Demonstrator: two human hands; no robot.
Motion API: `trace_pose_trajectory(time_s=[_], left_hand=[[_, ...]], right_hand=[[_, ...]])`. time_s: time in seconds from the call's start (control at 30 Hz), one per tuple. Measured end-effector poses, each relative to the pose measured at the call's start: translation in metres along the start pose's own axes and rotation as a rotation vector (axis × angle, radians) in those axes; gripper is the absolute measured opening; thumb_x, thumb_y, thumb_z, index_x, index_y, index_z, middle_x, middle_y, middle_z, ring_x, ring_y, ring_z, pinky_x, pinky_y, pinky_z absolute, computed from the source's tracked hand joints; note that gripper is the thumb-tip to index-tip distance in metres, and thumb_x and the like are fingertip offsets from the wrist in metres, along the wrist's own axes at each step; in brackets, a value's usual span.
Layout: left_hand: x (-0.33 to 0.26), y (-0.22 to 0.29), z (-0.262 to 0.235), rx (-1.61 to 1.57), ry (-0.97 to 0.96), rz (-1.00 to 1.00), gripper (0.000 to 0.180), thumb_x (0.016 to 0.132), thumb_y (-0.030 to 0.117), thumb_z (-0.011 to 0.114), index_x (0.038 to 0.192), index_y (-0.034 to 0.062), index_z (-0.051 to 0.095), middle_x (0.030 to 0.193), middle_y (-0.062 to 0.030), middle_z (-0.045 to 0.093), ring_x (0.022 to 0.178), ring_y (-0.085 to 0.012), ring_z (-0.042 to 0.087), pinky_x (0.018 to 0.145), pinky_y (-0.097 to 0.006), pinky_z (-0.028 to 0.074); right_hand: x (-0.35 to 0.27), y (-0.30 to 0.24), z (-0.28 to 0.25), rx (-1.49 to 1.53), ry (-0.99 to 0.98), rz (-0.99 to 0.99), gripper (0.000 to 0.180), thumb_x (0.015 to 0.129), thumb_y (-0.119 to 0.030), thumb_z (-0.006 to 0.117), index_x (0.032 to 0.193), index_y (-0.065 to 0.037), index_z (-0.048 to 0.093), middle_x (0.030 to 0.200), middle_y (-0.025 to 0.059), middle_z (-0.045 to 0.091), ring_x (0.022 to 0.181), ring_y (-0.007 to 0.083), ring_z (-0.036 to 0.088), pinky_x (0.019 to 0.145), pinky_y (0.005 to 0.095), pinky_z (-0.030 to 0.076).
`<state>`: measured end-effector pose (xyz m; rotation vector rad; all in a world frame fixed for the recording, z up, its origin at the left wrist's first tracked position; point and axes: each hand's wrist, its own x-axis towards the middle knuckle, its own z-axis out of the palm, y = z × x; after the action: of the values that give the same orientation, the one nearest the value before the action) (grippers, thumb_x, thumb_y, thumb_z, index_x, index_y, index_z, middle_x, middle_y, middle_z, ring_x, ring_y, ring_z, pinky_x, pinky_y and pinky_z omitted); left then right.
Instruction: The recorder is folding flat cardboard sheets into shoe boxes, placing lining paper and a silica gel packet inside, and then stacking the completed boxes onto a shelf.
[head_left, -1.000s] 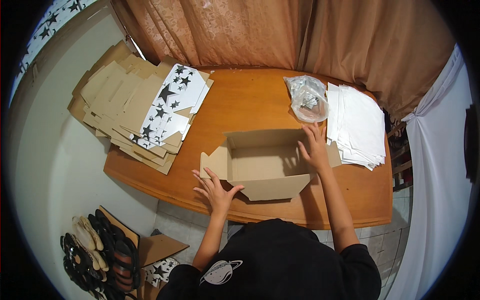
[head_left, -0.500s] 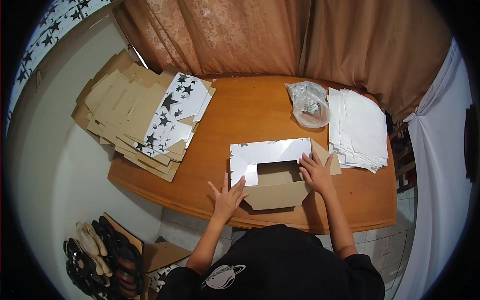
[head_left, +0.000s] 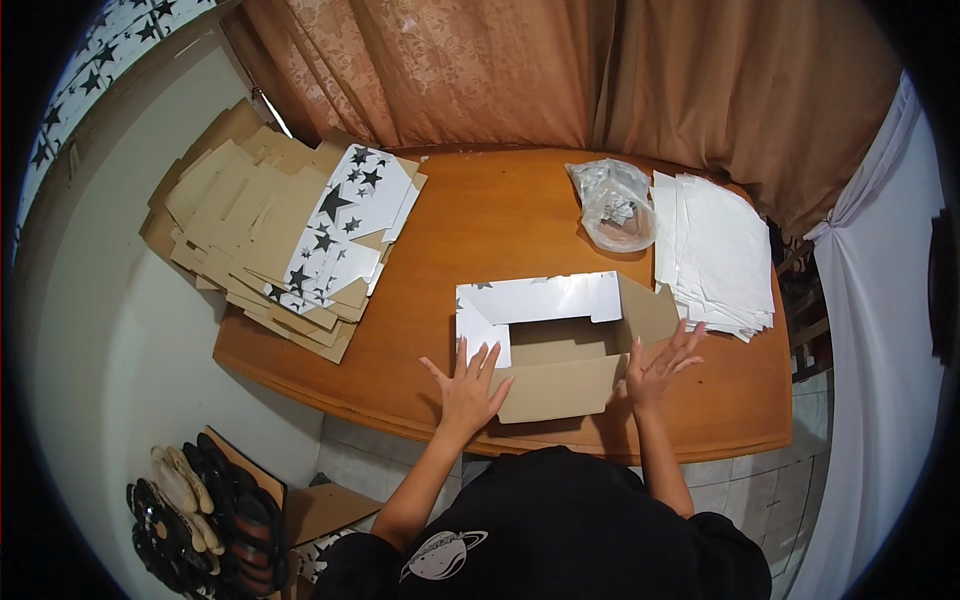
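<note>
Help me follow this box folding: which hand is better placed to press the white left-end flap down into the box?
Left, probably. The left hand lies flat at the cardboard box's near-left corner, its fingers touching the white flap. The right hand is spread at the opposite end, by the brown side flap.

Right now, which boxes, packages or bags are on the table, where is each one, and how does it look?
Cardboard box: near edge, between both hands, half folded, brown with white flaps.
Flat box blanks: far left corner, stacked, brown, some white with black stars.
Plastic bag: far side, right of centre, clear, crumpled.
White sheets: right end, stacked.
</note>
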<state>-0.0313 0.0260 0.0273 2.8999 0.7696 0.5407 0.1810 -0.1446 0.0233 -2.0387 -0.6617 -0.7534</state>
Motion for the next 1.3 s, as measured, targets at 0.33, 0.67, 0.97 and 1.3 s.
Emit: trace_pose_trajectory(time_s=[0.33,0.67,0.97,1.3], left_hand=[[0.076,0.026,0.029,-0.145,-0.136,0.301,0.092,0.061,0.078,0.048,0.124,0.0113,0.051,0.146,-0.0177,0.01,0.134,-0.0363,0.007,0.091,-0.072,0.001],[0.076,0.021,0.048,-0.122,-0.13,0.266,0.104,0.046,0.078,0.057,0.124,0.0092,0.05,0.146,-0.0182,0.007,0.135,-0.0353,0.005,0.087,-0.075,-0.001],[0.072,0.027,0.03,-0.163,-0.091,0.297,0.089,0.058,0.069,0.06,0.126,0.0118,0.048,0.145,-0.0141,0.017,0.135,-0.0337,0.009,0.09,-0.073,-0.001],[0.0,-0.041,0.004,-0.178,0.009,0.3,0.081,0.063,0.067,0.059,0.124,0.0147,0.05,0.135,-0.0021,0.041,0.129,-0.0269,0.03,0.096,-0.068,-0.005]], right_hand=[[-0.026,-0.019,0.003,0.27,-0.414,-0.226,0.086,0.079,-0.028,0.06,0.142,-0.018,0.001,0.143,0.0175,0.021,0.131,0.0366,0.022,0.094,0.065,-0.013],[-0.035,-0.032,0.005,-0.107,-0.649,-0.338,0.06,0.081,-0.048,0.051,0.134,-0.022,0.037,0.132,0.003,0.042,0.128,0.0292,0.03,0.086,0.0742,-0.011],[-0.031,-0.015,0.003,-0.085,-0.66,-0.388,0.06,0.08,-0.045,0.052,0.133,-0.021,0.038,0.132,-0.0014,0.043,0.128,0.0295,0.031,0.088,0.0733,-0.012],[-0.019,0.059,-0.018,-0.02,-0.6,-0.575,0.073,0.068,-0.065,0.053,0.126,-0.022,0.047,0.134,-0.0038,0.042,0.132,0.0337,0.021,0.091,0.0692,-0.015]])
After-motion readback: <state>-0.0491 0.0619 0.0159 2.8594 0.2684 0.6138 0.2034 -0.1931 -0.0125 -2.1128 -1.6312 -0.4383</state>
